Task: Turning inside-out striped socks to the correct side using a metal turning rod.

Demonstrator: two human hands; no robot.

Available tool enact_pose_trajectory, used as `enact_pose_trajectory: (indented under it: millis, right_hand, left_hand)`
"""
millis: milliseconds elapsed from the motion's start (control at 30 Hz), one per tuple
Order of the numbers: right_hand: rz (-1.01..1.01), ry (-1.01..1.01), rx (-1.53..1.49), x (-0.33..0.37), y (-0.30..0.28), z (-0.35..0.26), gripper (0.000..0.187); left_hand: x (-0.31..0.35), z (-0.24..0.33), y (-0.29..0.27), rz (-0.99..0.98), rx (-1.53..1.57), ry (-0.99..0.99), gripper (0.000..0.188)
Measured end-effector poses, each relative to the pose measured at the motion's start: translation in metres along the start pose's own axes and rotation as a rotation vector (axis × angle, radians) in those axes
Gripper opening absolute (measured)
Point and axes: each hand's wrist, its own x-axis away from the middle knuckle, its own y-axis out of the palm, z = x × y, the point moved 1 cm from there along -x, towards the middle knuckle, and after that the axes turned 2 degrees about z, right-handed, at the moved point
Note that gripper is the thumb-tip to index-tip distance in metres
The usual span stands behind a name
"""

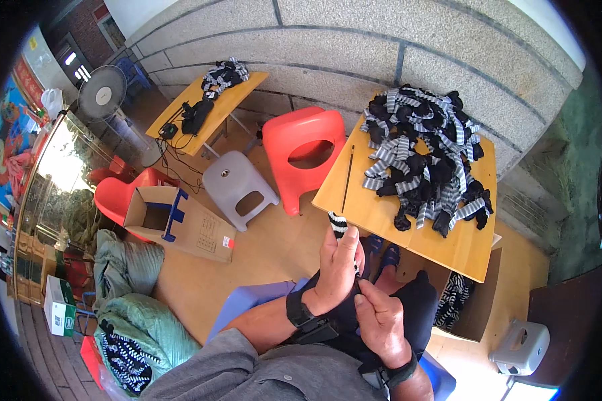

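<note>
My left hand (338, 271) is closed around a black-and-white striped knit piece (338, 225), sock-like, whose top sticks out above the thumb and fingers. The rest of the piece is mostly hidden in the palm. Just below and to the right, my right hand (382, 322) is closed in a pinch, thumb against curled finger, near the left hand's lower edge. Something small and dark shows at its fingertips; whether it belongs to the striped piece I cannot tell. Ahead, a wooden table (338, 190) bears a big heap of black and grey-striped knit pieces (425, 157).
A cardboard box (485, 301) with striped knit pieces stands under the table's right side. To the left are a red stool (284, 137), a grey stool (231, 179), an open carton (201, 230) and a green sack (154, 321). Farther off are a smaller table (244, 87) and a fan (102, 93).
</note>
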Motion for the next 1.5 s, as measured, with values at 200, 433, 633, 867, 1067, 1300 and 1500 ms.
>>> enact_pose_trajectory:
  millis: [200, 433, 633, 867, 1067, 1300, 1500]
  right_hand:
    - [-0.148, 0.068, 0.06, -0.001, -0.025, -0.004, 0.017]
    - [-0.119, 0.215, -0.072, 0.009, -0.018, -0.011, 0.021]
    - [-0.152, 0.482, -0.292, 0.033, -0.035, -0.031, 0.023]
    - [-0.073, 0.624, -0.491, 0.042, -0.028, -0.044, 0.025]
    - [-0.092, 0.654, -0.621, 0.037, -0.021, -0.032, 0.023]
    - [-0.04, 0.48, -0.528, 0.043, -0.009, -0.017, 0.022]
    - [0.004, 0.394, -0.471, 0.039, -0.003, -0.017, 0.021]
  left_hand:
    - [-0.005, 0.012, -0.022, -0.075, 0.258, -0.133, 0.024]
    - [-0.016, 0.016, -0.013, 0.027, 0.215, -0.107, 0.033]
    - [-0.024, 0.026, -0.014, -0.016, 0.24, -0.046, 0.035]
    - [-0.02, 0.034, -0.011, 0.057, 0.309, 0.03, 0.035]
    - [-0.014, 0.037, -0.011, 0.006, 0.394, 0.051, 0.036]
    - [-0.013, 0.034, -0.006, 0.065, 0.483, -0.026, 0.037]
    - [-0.016, 0.033, 0.003, 0.203, 0.505, 0.003, 0.034]
